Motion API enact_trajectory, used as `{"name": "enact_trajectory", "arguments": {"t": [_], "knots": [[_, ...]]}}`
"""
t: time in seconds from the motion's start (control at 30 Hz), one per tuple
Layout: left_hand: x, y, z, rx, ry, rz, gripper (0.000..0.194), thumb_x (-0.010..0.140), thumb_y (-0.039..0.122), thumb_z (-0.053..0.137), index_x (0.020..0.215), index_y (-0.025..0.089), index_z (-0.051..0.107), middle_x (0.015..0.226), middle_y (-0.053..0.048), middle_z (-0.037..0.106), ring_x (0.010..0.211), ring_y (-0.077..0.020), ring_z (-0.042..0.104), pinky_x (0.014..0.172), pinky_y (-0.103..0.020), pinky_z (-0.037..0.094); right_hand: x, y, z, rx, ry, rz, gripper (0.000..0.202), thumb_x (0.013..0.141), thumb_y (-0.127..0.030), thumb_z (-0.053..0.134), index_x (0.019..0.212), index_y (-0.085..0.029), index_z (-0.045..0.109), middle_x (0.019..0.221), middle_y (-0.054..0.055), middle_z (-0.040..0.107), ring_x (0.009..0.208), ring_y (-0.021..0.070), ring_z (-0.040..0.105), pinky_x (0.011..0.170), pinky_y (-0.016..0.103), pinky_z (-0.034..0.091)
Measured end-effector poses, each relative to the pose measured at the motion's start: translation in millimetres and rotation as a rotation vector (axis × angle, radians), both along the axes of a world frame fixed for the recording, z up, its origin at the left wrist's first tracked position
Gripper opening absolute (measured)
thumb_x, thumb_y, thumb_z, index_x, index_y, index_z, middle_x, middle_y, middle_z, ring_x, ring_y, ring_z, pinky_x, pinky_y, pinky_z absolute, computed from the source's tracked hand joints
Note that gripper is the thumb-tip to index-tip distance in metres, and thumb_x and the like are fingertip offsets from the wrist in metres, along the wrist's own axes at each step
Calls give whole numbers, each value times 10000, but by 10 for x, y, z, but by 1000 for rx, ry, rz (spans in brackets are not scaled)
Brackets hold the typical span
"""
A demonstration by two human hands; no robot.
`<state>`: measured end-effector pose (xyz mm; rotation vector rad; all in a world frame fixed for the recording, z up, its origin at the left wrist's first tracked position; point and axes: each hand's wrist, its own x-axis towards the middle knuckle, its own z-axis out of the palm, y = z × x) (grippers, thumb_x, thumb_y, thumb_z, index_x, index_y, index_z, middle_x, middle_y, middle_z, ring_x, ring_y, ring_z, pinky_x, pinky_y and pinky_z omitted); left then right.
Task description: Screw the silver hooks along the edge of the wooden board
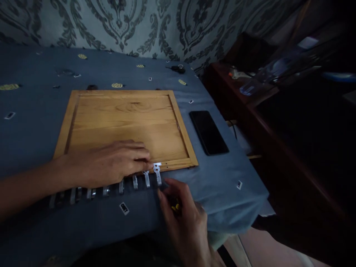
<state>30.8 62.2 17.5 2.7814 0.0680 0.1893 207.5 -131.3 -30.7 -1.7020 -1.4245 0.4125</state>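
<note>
A framed wooden board [126,120] lies flat, with a row of silver metal hooks along its front edge. My left hand [116,163] reaches across the front of the board, its fingers together and the fingertips on the flat top of the rightmost metal hook [157,173]. Another hook [147,178] sits just left of it, partly under the fingers. My right hand [185,218] is beside the rightmost hook, below the board's front edge. Its fingers are curled around a dark object with yellow parts [175,207], mostly hidden in the palm.
A black phone [209,132] lies right of the board on the blue patterned cloth [222,178]. Keys [178,68] rest near the wall. A small screw-like piece [56,86] lies at the back left. Dark red wooden furniture [267,122] holding a clear bottle [261,76] stands at the right.
</note>
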Motion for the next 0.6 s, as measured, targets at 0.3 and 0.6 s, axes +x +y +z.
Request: {"name": "enact_trajectory", "arguments": {"t": [0.3,0.6], "knots": [[-2,-11,2,56,-19,-10,516,995,-82,435,1240,180,805,1183,-79,813,1092,-230,755,1012,-337,598,111,106,109,-42,-79,86,174,1101,-241,642,952,-228,730,738,-41,794,581,111,766,585,148,585],[-32,0,-107,-11,-42,-2,388,968,-29,548,1189,194,777,1220,-80,804,1098,-239,743,986,-337,590,63,45,90,-65,-140,56,160,1102,-236,653,964,-236,732,699,-61,766,513,95,714,570,150,569]]}}
